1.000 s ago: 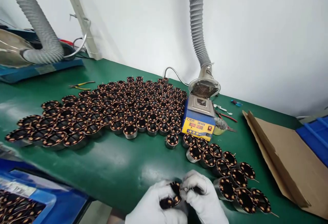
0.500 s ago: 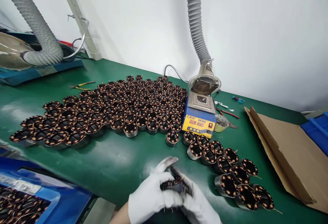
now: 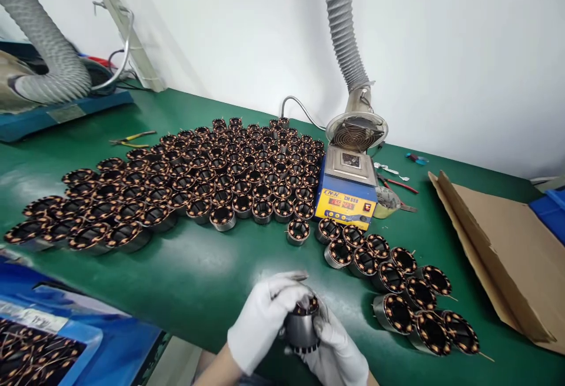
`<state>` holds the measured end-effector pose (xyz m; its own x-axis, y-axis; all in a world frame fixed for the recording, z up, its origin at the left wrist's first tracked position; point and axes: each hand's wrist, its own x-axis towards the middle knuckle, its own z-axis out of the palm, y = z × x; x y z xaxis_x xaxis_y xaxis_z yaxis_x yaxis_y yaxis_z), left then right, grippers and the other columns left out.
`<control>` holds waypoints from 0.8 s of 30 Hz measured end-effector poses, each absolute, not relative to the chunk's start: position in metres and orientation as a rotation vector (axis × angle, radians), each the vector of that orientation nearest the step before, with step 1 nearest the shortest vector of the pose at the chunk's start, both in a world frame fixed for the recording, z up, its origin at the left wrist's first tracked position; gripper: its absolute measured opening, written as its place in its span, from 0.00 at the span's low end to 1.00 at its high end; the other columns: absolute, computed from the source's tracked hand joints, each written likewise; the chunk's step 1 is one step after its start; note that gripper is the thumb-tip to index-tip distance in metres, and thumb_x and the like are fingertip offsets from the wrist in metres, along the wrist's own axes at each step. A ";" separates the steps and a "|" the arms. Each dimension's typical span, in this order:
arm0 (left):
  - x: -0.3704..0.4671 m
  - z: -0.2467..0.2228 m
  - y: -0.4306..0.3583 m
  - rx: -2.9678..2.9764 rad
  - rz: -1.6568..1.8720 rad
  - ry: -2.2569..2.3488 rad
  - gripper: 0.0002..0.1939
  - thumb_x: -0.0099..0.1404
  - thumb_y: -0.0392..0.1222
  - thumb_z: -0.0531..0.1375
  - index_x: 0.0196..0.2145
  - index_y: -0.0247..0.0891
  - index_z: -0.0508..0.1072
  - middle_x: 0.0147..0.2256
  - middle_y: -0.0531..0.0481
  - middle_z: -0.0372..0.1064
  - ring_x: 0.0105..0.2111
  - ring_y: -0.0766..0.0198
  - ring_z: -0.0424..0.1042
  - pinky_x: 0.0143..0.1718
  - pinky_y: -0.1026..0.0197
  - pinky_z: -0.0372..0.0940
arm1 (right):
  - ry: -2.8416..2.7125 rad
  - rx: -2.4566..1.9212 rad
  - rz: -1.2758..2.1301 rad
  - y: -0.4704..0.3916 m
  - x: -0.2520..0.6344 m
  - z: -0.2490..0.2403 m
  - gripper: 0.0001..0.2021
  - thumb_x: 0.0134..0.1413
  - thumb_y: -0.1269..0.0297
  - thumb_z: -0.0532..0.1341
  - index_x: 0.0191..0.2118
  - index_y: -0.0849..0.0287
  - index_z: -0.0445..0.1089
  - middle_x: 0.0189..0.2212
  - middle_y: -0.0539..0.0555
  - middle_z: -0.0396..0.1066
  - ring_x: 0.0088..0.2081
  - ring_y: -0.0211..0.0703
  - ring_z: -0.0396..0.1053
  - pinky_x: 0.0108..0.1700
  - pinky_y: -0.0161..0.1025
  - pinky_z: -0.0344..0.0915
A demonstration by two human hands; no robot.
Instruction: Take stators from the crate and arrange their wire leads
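Both hands wear white gloves with darkened fingertips. Between them is a motor stator point(image 3: 301, 330), a metal ring with copper windings showing on its top rim, held roughly upright above the front of the green bench. My left hand point(image 3: 263, 318) closes over its top and left side, fingers on the windings. From the right and below, my right hand point(image 3: 336, 348) grips the same stator. A single stator point(image 3: 298, 232) stands on the bench just beyond my hands. To the right, a smaller group of stators point(image 3: 390, 278) stands, some with a wire end sticking out.
A large cluster of stators point(image 3: 212, 180) covers the back left. A blue and yellow solder pot point(image 3: 346, 189) sits under a fume hose point(image 3: 346, 27). Pliers point(image 3: 133, 139) lie at the back left. A cardboard box point(image 3: 498, 245) is at right, a blue bin point(image 3: 88, 339) at lower left.
The stator between my hands has turned from tilted to nearly upright, its metal side now showing. My left hand has shifted over its top. The camera view has moved slightly.
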<state>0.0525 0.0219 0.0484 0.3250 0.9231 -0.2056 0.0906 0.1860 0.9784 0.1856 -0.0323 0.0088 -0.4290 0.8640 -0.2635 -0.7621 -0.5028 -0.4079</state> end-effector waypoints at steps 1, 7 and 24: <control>0.051 0.049 0.026 1.127 0.862 1.081 0.15 0.59 0.46 0.54 0.19 0.41 0.72 0.27 0.50 0.75 0.41 0.57 0.71 0.46 0.59 0.63 | -0.283 -0.523 2.050 -0.033 0.186 0.007 0.21 0.44 0.61 0.68 0.46 0.58 0.69 0.40 0.57 0.73 0.36 0.46 0.72 0.32 0.36 0.67; 0.041 0.047 0.025 1.064 0.556 0.963 0.17 0.57 0.43 0.58 0.45 0.43 0.71 0.34 0.53 0.73 0.28 0.65 0.69 0.30 0.65 0.65 | -0.155 -0.487 2.032 -0.035 0.185 -0.002 0.17 0.52 0.56 0.61 0.44 0.61 0.71 0.40 0.60 0.74 0.36 0.47 0.73 0.34 0.38 0.67; 0.067 0.049 0.021 0.917 0.858 1.169 0.13 0.48 0.42 0.64 0.35 0.38 0.76 0.39 0.46 0.76 0.42 0.56 0.72 0.47 0.59 0.64 | -0.166 -0.587 2.047 -0.033 0.182 -0.001 0.14 0.47 0.55 0.65 0.39 0.57 0.71 0.37 0.55 0.73 0.36 0.44 0.71 0.34 0.37 0.65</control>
